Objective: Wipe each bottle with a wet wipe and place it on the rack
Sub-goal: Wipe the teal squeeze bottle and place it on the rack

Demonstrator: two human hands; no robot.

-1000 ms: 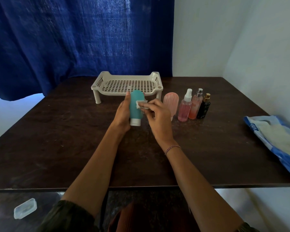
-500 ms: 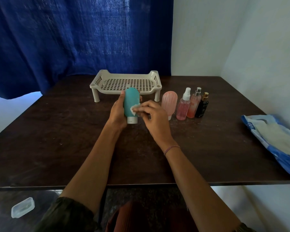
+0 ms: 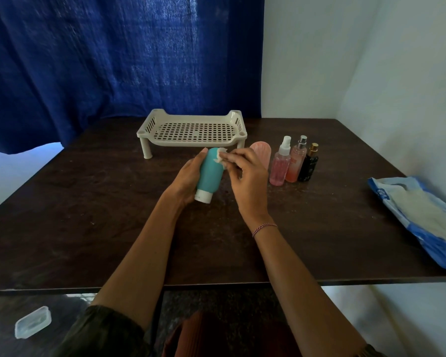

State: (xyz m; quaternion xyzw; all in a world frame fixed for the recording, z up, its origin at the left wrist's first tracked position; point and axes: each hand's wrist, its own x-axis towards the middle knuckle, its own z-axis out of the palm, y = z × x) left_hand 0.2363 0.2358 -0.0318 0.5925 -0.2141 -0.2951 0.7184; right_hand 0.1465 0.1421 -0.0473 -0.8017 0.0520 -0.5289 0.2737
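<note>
Head view: teal bottle (image 3: 210, 173) held just above the bench (image 3: 88, 215), white cap end down and toward the person, body tilted with its top leaning right. Left hand (image 3: 187, 177) grips it from the left, fingers curled round the body. Right hand (image 3: 250, 181) pinches a small white wipe (image 3: 221, 157) in its fingers (image 3: 233, 157), pressed against the bottle's upper right side.

Rack (image 3: 193, 131) stands on the bench just behind the hands. Pink bottle (image 3: 262, 152) stands right of the rack, partly hidden by the right hand. Next to it is a close row: pink spray (image 3: 280, 167), peach spray (image 3: 295, 164), black bottle (image 3: 309, 167), all upright.

Wipe pack (image 3: 422, 217) lies at the bench's right edge, well apart, with white wipes showing. Bracelet (image 3: 264, 227) on the right wrist. Blue curtain (image 3: 101, 60) hangs behind the rack. Clear box (image 3: 32, 322) on the floor, lower left.
</note>
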